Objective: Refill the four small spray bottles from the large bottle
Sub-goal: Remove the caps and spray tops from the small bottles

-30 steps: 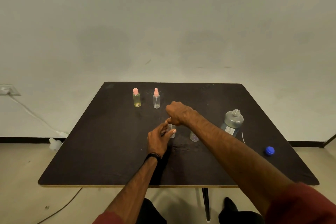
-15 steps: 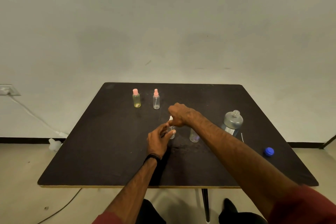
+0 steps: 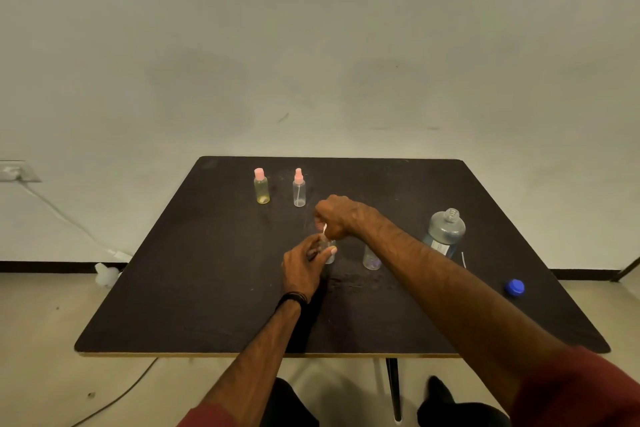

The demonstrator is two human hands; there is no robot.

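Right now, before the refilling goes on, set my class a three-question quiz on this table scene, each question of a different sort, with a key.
1. True or false: the large bottle stands with its blue cap screwed on.
2. Multiple choice: the left hand grips
A. the yellow-tinted bottle
B. a small clear bottle near the table's middle
C. the blue cap
3. Fill in: the two small bottles at the far side wear ____ spray tops.

Key: 1. False: the neck is open and the cap lies apart on the table. 2. B; the right hand works at its top. 3. Pink.
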